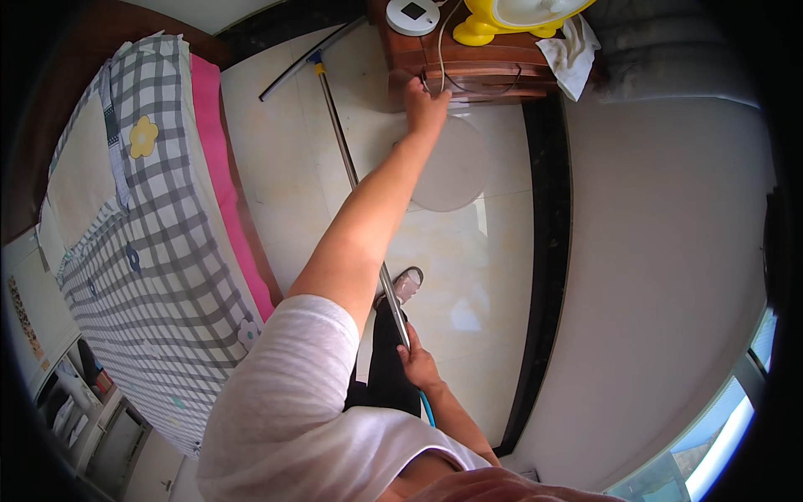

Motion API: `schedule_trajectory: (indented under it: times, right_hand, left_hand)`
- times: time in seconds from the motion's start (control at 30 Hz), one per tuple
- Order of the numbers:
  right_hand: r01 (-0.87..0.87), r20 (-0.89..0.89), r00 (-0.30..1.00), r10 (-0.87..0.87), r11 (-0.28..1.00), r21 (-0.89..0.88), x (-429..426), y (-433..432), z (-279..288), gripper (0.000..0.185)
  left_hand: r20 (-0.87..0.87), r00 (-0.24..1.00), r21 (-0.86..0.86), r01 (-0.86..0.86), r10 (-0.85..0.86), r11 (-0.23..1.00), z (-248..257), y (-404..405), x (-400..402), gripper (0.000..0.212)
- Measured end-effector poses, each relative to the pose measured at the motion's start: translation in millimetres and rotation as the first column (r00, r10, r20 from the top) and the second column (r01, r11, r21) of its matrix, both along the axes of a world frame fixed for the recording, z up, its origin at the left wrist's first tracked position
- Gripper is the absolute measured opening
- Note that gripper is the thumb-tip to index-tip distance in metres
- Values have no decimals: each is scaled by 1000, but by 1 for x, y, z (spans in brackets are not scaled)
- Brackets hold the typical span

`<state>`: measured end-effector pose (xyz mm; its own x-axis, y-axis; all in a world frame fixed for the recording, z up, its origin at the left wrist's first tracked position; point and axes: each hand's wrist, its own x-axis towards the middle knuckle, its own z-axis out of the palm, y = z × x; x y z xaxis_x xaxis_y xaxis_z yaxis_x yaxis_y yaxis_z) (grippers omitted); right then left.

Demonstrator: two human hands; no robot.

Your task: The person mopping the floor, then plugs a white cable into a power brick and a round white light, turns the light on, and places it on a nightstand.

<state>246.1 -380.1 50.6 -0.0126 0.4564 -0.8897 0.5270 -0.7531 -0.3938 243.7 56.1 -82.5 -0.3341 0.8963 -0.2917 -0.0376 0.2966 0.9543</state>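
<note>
My left hand (429, 105) reaches far forward to the drawer front of a dark reddish wooden nightstand (401, 59). A pale cord (441, 53) hangs over the nightstand's edge and meets the fingers; whether they grip it cannot be told. Below that hand is a round beige seat or disc (455, 169), partly behind my forearm. My right hand (419, 364), near my body, is closed around the metal pole (339, 135) of a floor squeegee. The pole slants forward under my left arm to a yellow collar (319, 67) and a long dark blade head (288, 75) on the floor.
On the nightstand stand a white round device (412, 17) and a yellow fan-like appliance (502, 19); a white cloth (572, 56) hangs over its edge. A bed with a checked cover (169, 207) runs along the left. A wall (640, 263) with black skirting (546, 263) bounds the right.
</note>
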Motion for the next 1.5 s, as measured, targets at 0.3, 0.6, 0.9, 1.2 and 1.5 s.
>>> schedule_trajectory:
  times: [0.3,0.6,0.9,1.2,1.5]
  right_hand:
    - [-44,-4,999,44,998,-48,2,0,-7,57]
    - [-52,0,999,52,999,4,5,-4,-10,56]
    - [-19,15,1000,18,999,40,6,-6,-15,55]
    - [-22,9,1000,22,999,47,10,-12,-21,54]
    - [7,1,1000,-8,997,76,19,-11,-23,53]
  left_hand:
    - [-173,969,-33,172,-175,985,-19,1,-16,69]
    - [-142,925,-83,345,-354,935,-1,0,-32,64]
    - [-393,889,-102,213,-236,972,24,-39,-4,29]
    - [-883,238,-157,662,-404,733,53,2,61,43]
    - [-990,62,-72,553,-127,830,47,9,77,46]
